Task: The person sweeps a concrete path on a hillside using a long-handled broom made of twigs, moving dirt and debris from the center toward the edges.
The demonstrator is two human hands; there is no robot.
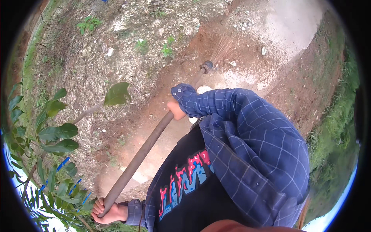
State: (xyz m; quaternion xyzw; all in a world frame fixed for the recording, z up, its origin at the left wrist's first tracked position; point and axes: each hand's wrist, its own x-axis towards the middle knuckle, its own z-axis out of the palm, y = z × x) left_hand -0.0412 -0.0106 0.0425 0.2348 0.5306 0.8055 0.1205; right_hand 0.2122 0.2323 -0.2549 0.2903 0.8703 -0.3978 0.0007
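Both my hands grip a long-handled stick broom, whose brown wooden handle [143, 152] slants from the lower left up toward the middle. My left hand [105, 212] is wrapped round the handle's near end, by the leafy branches. Farther along, my right hand [177, 110] closes on the handle, its fingers partly hidden by the blue checked sleeve. Past that sleeve, a dark binding [207, 66] holds the thin brown bristles [223, 48], which fan out over the dirt. A white, dotted thing [204, 89] peeks out beside the sleeve; what it is I cannot tell.
Green leafy branches [58, 133] hang at the left, near my left hand. Rough stony ground [135, 50] with small weeds [166, 50] spreads across the far left. A pale smooth strip [290, 25] runs at the far right, bordered by dirt and a grassy bank [332, 120].
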